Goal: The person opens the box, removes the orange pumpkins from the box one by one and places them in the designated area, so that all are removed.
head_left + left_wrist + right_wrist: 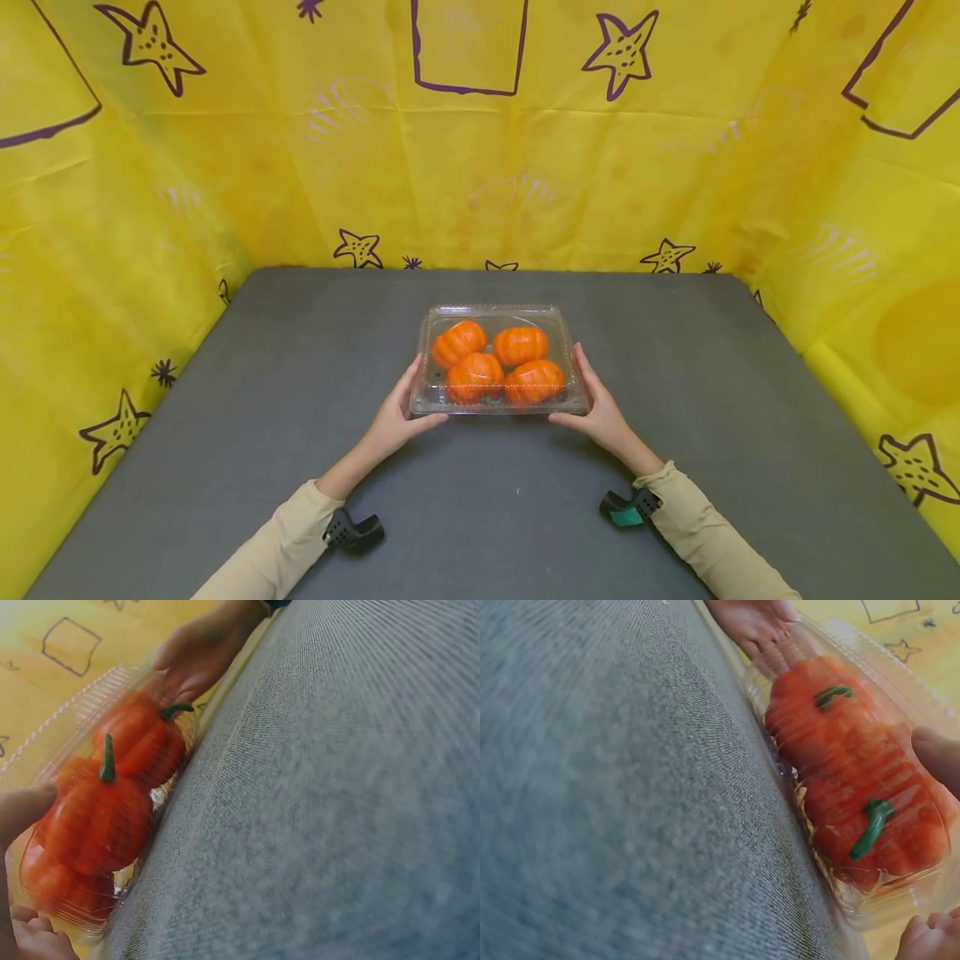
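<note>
A clear plastic clamshell box [491,312] sits in the middle of the head view with its lid down. Several small orange pumpkins [521,345] lie inside, some with green stems [872,829] showing in the wrist views. My left hand [397,417] holds the box's left side, thumb along the near edge and fingers by the side wall. On the opposite side my right hand [600,414] grips it in the same way. Both hands also appear around the box in the left wrist view. Whether the box's base touches the table cannot be told.
The dark grey table [675,350] extends around the box and both arms. Yellow cloth [480,167] with drawn stars and shapes hangs behind and along both sides. A black wrist strap [354,533] is on the left sleeve, another strap [633,505] on the right.
</note>
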Tool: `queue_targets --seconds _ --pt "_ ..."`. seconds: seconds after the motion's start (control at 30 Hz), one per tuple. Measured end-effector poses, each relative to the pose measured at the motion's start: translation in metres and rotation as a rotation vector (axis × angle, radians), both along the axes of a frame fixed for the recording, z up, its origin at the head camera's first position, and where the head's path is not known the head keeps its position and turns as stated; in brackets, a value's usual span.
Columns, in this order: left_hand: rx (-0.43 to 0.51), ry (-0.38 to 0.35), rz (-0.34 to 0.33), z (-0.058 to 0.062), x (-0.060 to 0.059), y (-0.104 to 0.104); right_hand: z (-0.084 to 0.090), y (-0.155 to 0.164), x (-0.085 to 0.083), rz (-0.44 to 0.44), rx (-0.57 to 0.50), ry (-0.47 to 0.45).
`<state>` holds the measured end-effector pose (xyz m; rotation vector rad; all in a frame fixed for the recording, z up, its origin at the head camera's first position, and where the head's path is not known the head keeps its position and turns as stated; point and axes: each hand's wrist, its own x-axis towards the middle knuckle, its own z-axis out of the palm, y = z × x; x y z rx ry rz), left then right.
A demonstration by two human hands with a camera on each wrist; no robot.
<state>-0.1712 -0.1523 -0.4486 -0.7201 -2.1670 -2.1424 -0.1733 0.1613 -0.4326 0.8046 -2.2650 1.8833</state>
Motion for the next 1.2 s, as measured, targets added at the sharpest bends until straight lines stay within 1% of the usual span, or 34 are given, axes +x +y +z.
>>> queue_targets --seconds 0.07,0.2,0.4,0.6,0.8,1.0,1.2 --pt "0.007 0.015 -0.008 -0.001 0.0 0.0 -0.006 0.002 -0.003 0.032 -0.045 -0.034" --pt "0.027 0.041 -0.025 -0.002 0.002 -0.001 -0.016 0.006 -0.008 0.082 -0.094 -0.081" --pt "0.039 0.074 -0.033 -0.002 0.002 -0.001 -0.018 0.009 -0.009 0.121 -0.141 -0.099" --pt "0.033 0.099 -0.024 -0.004 0.002 -0.001 -0.018 0.009 -0.009 0.152 -0.198 -0.137" --pt "0.002 0.135 -0.014 -0.004 0.003 -0.002 -0.019 0.009 -0.008 0.139 -0.206 -0.171" --pt "-0.043 0.138 0.014 -0.005 0.003 -0.002 -0.018 0.01 -0.008 0.13 -0.207 -0.196" --pt "-0.045 0.141 0.026 -0.002 0.005 -0.003 -0.018 0.011 -0.008 0.127 -0.199 -0.196"
